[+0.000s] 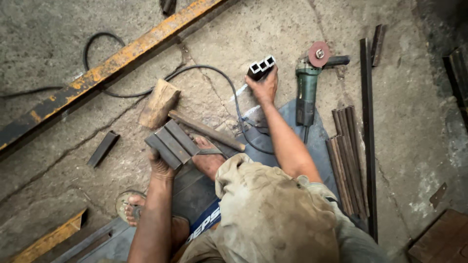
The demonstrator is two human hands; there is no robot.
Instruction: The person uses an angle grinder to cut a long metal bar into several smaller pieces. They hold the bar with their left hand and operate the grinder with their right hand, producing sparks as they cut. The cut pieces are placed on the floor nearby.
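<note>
Near, the left hand clasped three short square tubes side by side. Farther, the right hand closed on three more tube ends, beside the angle grinder at right. Step judged: gathering cut pieces; bringing both bundles together calls for steady grips.

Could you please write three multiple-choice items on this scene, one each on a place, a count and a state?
1. Where does the angle grinder lie?
A. beside the right hand
B. on the yellow beam
C. under the wooden block

2. How many square tube ends show in the right hand's bundle?
A. one
B. three
C. six

3. What is the left hand doing?
A. resting empty
B. gripping flat-stacked steel tubes
C. holding the hammer

Answers:
1 A, the grinder lies just right of that hand.
2 B, three open ends show.
3 B, its fingers wrap the stack.
</note>
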